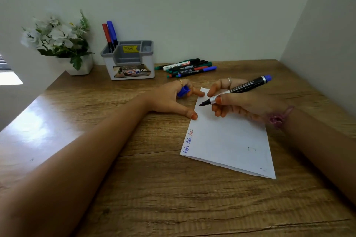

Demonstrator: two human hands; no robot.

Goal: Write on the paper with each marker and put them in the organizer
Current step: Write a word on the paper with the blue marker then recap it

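One wooden desk [154, 188], pale corner walls [192, 5].

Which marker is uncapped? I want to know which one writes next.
The black-bodied marker held in the right hand, its bare tip above the paper. The others, in the organizer or piled behind, are capped.

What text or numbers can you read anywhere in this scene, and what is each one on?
"49.00": yellow price sticker on the organizer.
"42" and "OP": picture label on the organizer's front; the rest is blurred.
Handwritten blue and red words along the paper edge: too small to read surely.
Marker pile print: too small.
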